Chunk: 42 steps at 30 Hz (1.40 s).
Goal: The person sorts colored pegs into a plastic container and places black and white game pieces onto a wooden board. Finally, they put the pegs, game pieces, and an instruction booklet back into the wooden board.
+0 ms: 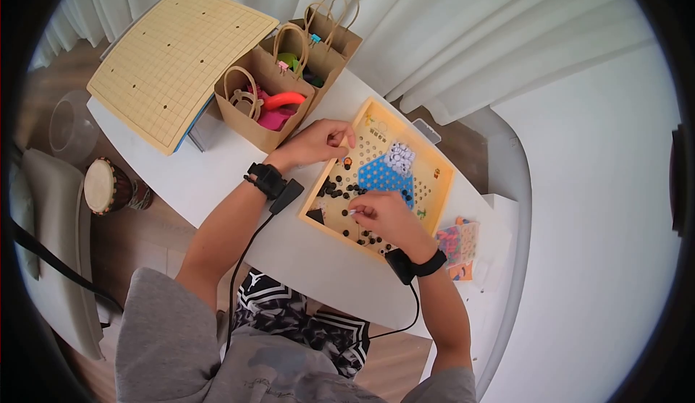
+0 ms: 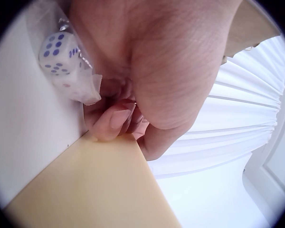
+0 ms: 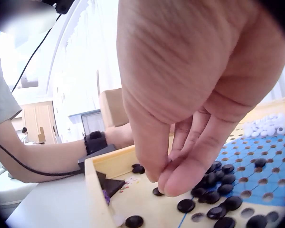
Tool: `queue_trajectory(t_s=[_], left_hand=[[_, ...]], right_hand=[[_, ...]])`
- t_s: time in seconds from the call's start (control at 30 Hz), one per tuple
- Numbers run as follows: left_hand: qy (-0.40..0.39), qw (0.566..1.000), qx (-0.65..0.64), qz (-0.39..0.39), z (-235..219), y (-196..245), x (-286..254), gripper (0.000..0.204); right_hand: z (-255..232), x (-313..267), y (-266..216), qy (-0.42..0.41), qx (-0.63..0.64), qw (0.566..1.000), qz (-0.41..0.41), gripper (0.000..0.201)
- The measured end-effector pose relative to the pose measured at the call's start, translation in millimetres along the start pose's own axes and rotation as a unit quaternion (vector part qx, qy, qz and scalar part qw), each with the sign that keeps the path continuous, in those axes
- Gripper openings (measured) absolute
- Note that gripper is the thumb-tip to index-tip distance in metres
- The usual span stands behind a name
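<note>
A shallow wooden game tray (image 1: 447, 199) lies on the table, with a blue-centred, hole-dotted board (image 1: 376, 173) and several loose black game pieces (image 3: 185, 205). At its far left corner is my left hand (image 1: 323, 141), fingers curled against the rim. That hand holds a clear plastic bag (image 2: 89, 88) with white dice (image 2: 57, 47) inside, seen beside the palm in the left wrist view. Over the black pieces, my right hand (image 1: 389, 217) pinches thumb and forefinger together. A small whitish bit shows at those fingertips in the head view; I cannot tell its kind.
White pieces in a clear bag (image 1: 399, 158) sit on the board. Paper bags (image 1: 264, 134) of toys and a gridded board (image 1: 181, 63) stand left of the tray. A colourful packet (image 1: 458, 244) lies at its right. Cables (image 1: 239, 273) trail from both wrists.
</note>
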<state>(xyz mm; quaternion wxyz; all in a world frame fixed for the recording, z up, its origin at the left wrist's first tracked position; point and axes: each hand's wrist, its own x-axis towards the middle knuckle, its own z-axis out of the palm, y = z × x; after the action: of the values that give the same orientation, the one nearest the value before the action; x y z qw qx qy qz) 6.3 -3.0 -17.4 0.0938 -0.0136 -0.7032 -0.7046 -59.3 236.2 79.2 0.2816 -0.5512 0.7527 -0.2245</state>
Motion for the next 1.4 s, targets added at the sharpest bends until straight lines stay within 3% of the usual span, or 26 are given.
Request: queue_trajectory(t_s=[0.07,0.13,0.17,0.23,0.27,0.33,0.53,0.67,0.83,1.13,1.33,1.4], left_hand=[[0.0,1.0,0.0,-0.002,0.3,0.6,1.0,0.012],[0.0,1.0,0.004,0.0,0.3,0.5,0.2,0.011],[0.0,1.0,0.004,0.001,-0.2,0.0,-0.4,0.011],[0.001,1.0,0.001,0.006,0.0,0.0,0.5,0.011],[-0.001,1.0,0.001,0.009,0.3,-0.6,0.8,0.011],[-0.002,1.0,0.003,0.005,0.7,-1.7,0.8,0.012],[0.005,1.0,0.01,0.018,0.3,-6.9,0.2,0.013],[-0.001,1.0,0.01,0.011,0.0,-4.9,1.4,0.012],[0.001,1.0,0.012,0.0,-0.1,-1.0,0.1,0.011],[0.002,1.0,0.002,-0.007,0.2,2.3,-0.4,0.011],[0.004,1.0,-0.003,-0.008,0.6,0.5,-0.4,0.011],[0.004,1.0,-0.007,-0.002,0.3,-2.4,-0.1,0.011]], right_hand=[[-19.0,-4.2,8.2,0.017,-0.001,1.0,0.018,0.015],[-41.0,-5.7,27.9,0.091,0.072,0.981,0.156,0.016],[-54.0,-3.8,37.4,0.091,0.071,0.981,0.155,0.016],[-75.8,2.2,54.7,0.172,0.059,0.969,0.17,0.019],[-76.7,5.3,62.3,0.175,0.057,0.968,0.17,0.019],[-76.9,10.1,71.8,0.192,-0.032,0.977,0.087,0.022],[-71.6,-1.8,71.8,0.235,0.022,0.97,0.051,0.024],[-58.5,-26.5,54.3,0.236,-0.004,0.97,0.059,0.021],[-25.3,-42.2,21.0,0.059,-0.035,0.995,0.071,0.014],[0.6,-48.6,26.5,-0.028,-0.063,0.995,0.068,0.015],[-3.7,-54.0,35.9,0.026,-0.039,0.998,0.029,0.01],[-19.2,-59.8,38.3,0.065,-0.018,0.996,0.064,0.011]])
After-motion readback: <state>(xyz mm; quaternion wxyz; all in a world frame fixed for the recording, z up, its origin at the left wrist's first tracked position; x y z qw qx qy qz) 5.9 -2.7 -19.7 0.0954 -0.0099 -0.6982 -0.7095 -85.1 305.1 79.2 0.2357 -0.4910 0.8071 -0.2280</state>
